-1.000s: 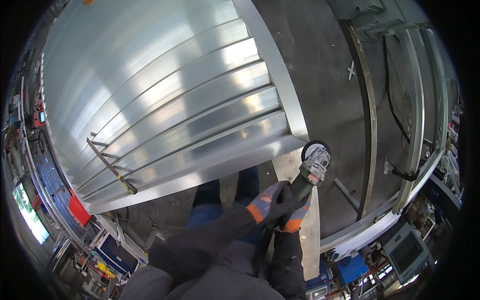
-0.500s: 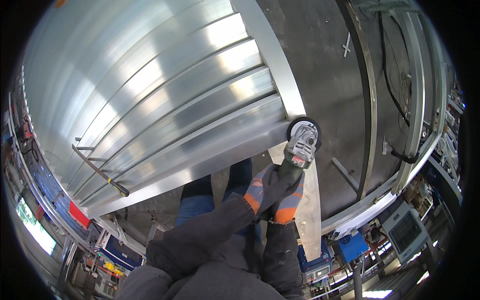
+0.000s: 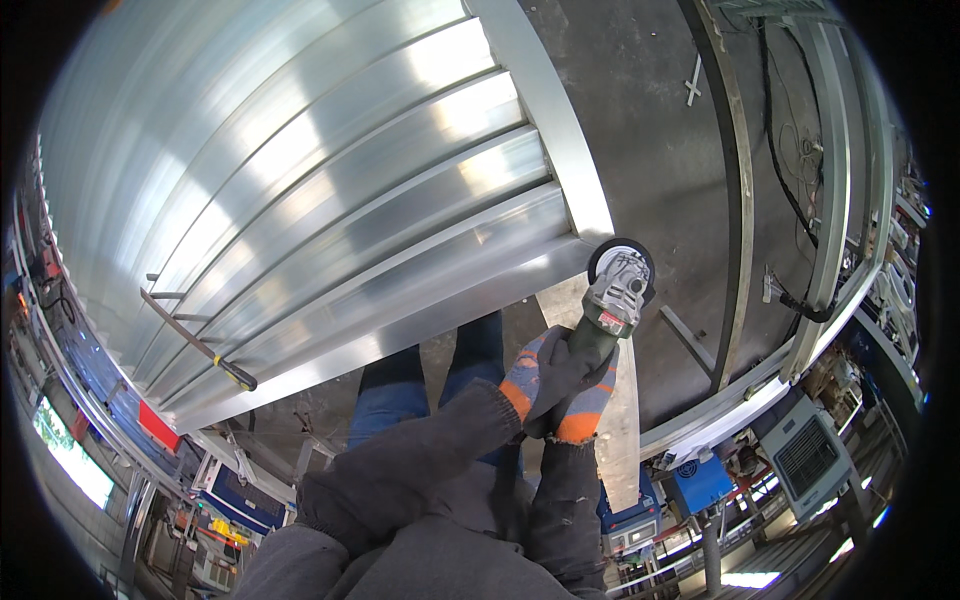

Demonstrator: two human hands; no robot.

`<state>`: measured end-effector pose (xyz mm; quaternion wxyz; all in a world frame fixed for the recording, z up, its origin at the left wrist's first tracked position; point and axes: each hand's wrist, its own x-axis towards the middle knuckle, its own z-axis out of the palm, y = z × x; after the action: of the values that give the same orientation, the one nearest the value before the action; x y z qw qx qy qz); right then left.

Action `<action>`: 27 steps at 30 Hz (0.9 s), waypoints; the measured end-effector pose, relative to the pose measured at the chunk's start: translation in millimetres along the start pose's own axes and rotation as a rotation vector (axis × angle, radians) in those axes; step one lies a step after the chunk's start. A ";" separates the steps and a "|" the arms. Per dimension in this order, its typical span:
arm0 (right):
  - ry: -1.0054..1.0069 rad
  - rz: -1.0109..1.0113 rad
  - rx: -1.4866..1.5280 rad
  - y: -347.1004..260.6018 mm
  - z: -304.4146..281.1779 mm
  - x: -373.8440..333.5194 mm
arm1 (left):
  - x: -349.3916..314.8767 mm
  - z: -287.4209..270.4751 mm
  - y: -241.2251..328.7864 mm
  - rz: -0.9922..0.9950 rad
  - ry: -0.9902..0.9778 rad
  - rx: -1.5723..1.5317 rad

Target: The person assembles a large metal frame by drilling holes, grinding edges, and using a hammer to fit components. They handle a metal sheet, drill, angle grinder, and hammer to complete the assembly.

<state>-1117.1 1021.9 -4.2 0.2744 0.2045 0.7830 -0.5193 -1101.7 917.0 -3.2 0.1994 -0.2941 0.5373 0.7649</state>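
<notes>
"Start at the left: why is that thin tool (image 3: 237, 373) there?"

"Laid aside within reach, I'd judge. It lies on the slatted metal panel (image 3: 330, 215), its yellow-and-black handle toward the person, and neither hand touches it."

"And the hands?"

"Both gloved, both wrapped round one thing. The left hand (image 3: 535, 372) grips the body of the angle grinder (image 3: 613, 305) from the left, and the right hand (image 3: 592, 392) closes on it from the other side, probably to steady its weight. (The fingers overlap so much that I can't sort out whose is whose.)"

"Where does that put the grinder?"

"Just by the panel's near right corner, disc end pointing away from the body, which keeps the disc (image 3: 621, 262) well apart from the gloves. Whether it touches the corner, I can't tell."

"Which edges matter?"

"The panel's rim on the left and, below, the pale board (image 3: 620, 440) running back beside the right sleeve. Rightward, the dark surface (image 3: 650, 160) gives the grinder some room, bounded by a short bar (image 3: 688, 338) and, beyond it, the long bar (image 3: 740, 200)."
</notes>
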 end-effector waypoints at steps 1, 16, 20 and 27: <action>-0.072 -0.085 -0.253 -0.5 1.0 -0.8 | -0.9 -2.3 3.4 -0.081 -0.001 -0.124; -0.017 -0.128 -0.608 -0.9 3.7 -0.8 | -5.2 -6.6 -5.2 0.133 0.050 0.080; 0.047 -0.087 -0.074 -3.7 3.8 -2.9 | -6.4 -2.0 -11.1 0.023 0.017 -0.128; -0.003 -0.059 0.039 1.0 3.7 1.9 | -3.6 0.8 -5.7 0.031 0.046 -0.099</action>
<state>-1117.1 1018.9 -7.2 0.2563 0.1857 0.7780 -0.5427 -1095.6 919.7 -4.6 0.1605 -0.3127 0.5078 0.7865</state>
